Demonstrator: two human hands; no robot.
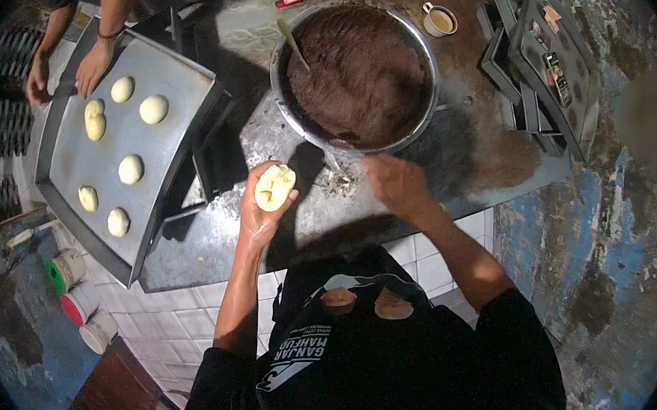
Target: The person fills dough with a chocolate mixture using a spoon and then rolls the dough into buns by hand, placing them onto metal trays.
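Flat dough in the left hand points lengthwise away from the wearer.

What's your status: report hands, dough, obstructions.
Left hand holding dough, top uneven. Right hand at near side of bowl, grip unclear. Utensil in bowl, clear of both hands.

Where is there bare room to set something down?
The worktable is bare right of the bowl, between it, the cup and the stacked pans; a shadowed strip lies between bowl and dough tray. The tray crowds the left end, the pans the far right.
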